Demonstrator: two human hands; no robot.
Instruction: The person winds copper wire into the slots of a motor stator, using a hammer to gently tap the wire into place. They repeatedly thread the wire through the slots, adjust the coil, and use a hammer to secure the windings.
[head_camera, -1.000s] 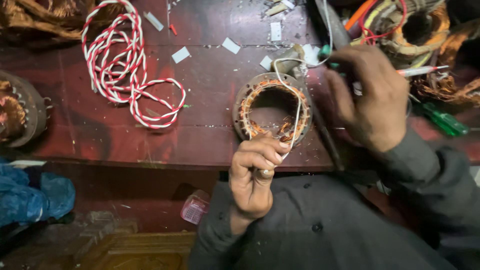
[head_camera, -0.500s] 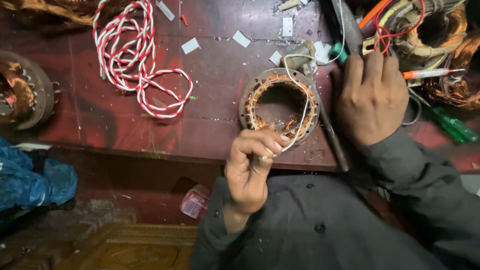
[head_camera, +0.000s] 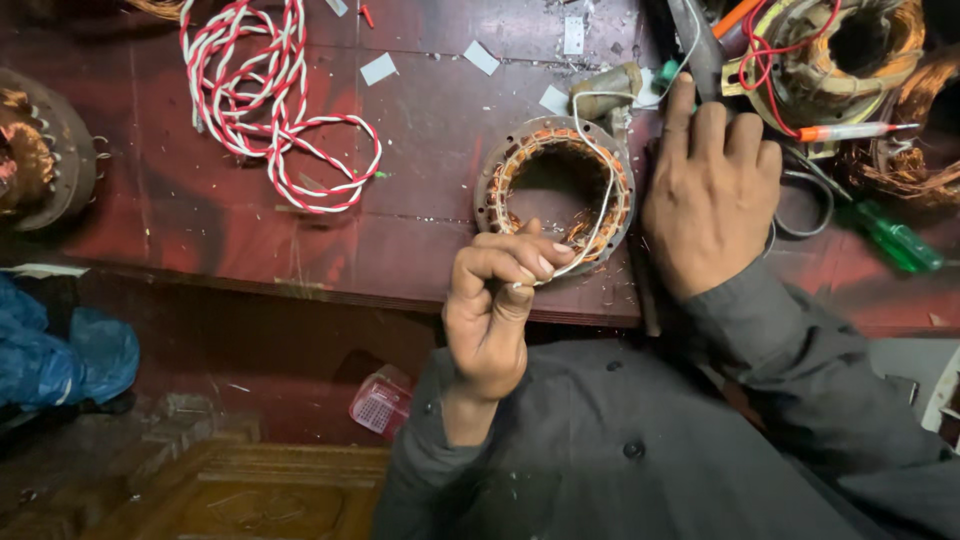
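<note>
Just stator (head_camera: 556, 190) between both hands.

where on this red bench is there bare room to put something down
The widest free patch on the dark red wooden bench lies between the red-and-white twisted cord and the round copper-wound stator ring, bordered above by white paper scraps. The right end, around the right hand, green-handled screwdriver and another copper-wound motor coil, is crowded.
</note>
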